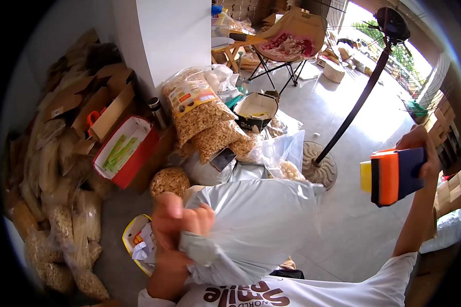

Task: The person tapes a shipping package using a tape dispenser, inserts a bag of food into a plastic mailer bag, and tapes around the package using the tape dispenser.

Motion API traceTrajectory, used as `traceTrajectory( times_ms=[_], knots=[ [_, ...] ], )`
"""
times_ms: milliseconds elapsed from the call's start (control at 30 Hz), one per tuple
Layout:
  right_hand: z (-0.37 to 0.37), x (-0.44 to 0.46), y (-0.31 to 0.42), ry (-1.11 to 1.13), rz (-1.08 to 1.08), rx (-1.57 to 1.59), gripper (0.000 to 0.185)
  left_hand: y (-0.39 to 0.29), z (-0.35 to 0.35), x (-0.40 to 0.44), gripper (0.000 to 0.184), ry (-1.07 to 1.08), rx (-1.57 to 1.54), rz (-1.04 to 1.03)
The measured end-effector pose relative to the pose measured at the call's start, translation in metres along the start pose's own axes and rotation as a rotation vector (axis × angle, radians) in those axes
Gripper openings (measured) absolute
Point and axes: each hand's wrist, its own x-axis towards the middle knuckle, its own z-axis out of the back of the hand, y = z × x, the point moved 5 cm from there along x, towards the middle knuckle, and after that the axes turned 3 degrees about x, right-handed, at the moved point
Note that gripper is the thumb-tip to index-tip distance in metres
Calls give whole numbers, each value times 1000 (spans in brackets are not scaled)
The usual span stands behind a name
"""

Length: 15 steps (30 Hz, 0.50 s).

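Observation:
A silver plastic bag (261, 220) lies across my lap, bulging and stretching toward the right. My left hand (182, 220) is closed at the bag's gathered end, fingers curled in and slightly blurred. Held out to the right, my right hand (427, 153) grips an orange and dark-blue block-shaped object (397, 176) with a yellow piece sticking out on its left side. What that object is, I cannot make out. It is raised well apart from the silver bag.
Clear bags of brown chip-like pieces (202, 115) are piled ahead, with a phone (223, 159) on the heap. A red-rimmed box (125, 153) stands left, a yellow-edged box (138, 238) below it. A fan's round base (317, 166) and pole are right of centre.

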Motion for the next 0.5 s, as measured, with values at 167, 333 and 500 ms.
traceTrajectory(
  times_ms=[167,333,500],
  knots=[
    [-78,42,34,233,-69,-78,56,19,82,-49,54,52,96,165],
    [-137,58,13,421,-371,-304,49,-4,106,-84,63,267,828,873],
    [-97,29,21,106,-299,-176,47,-11,59,-37,79,929,1131,899]
  ],
)
